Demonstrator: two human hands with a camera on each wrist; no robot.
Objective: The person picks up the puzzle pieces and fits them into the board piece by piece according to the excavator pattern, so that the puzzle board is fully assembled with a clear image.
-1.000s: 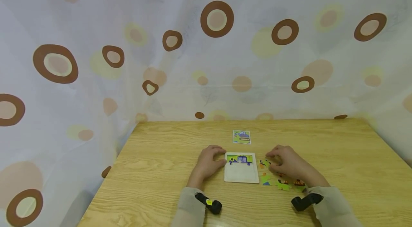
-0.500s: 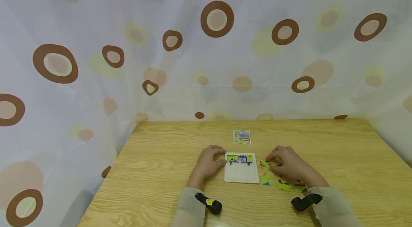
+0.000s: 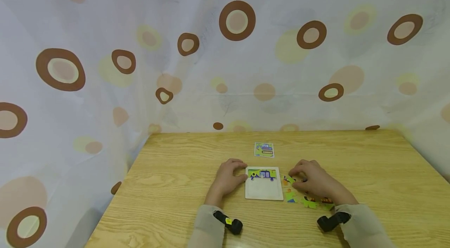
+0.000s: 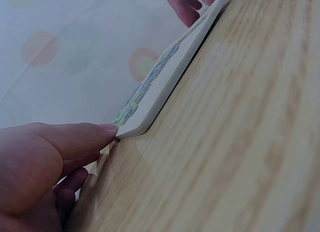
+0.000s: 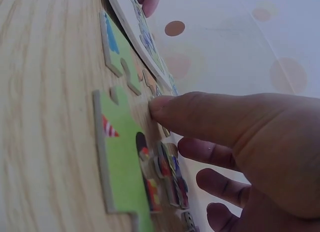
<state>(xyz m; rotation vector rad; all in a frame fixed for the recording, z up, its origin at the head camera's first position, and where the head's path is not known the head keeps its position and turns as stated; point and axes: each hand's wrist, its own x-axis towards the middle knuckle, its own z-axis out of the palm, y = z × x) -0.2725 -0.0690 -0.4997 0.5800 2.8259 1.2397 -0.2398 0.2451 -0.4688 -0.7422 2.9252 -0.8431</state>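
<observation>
In the head view, a square white puzzle tray (image 3: 263, 190) lies on the table with a strip of joined pieces (image 3: 261, 174) along its far side. My left hand (image 3: 226, 179) touches the tray's left edge with thumb and fingertips; the left wrist view shows the thumb (image 4: 95, 134) at its corner. Right of the tray, my right hand (image 3: 313, 177) has its thumb and index finger around a green-and-orange puzzle piece (image 3: 289, 180). In the right wrist view the thumb hides the index fingertip. Other pieces lie near that hand, including a green one (image 5: 117, 152) with a red-striped cone.
Beyond the tray lies a small picture card (image 3: 264, 150) showing a digger. A green-and-blue piece (image 3: 290, 196) and several others sit right of the tray. The wooden table (image 3: 183, 170) meets a spotted cloth (image 3: 197, 84) at its back.
My right hand has shifted slightly left, and the green-and-orange puzzle piece at its fingertips has turned a little. The left hand and tray stay as they were.
</observation>
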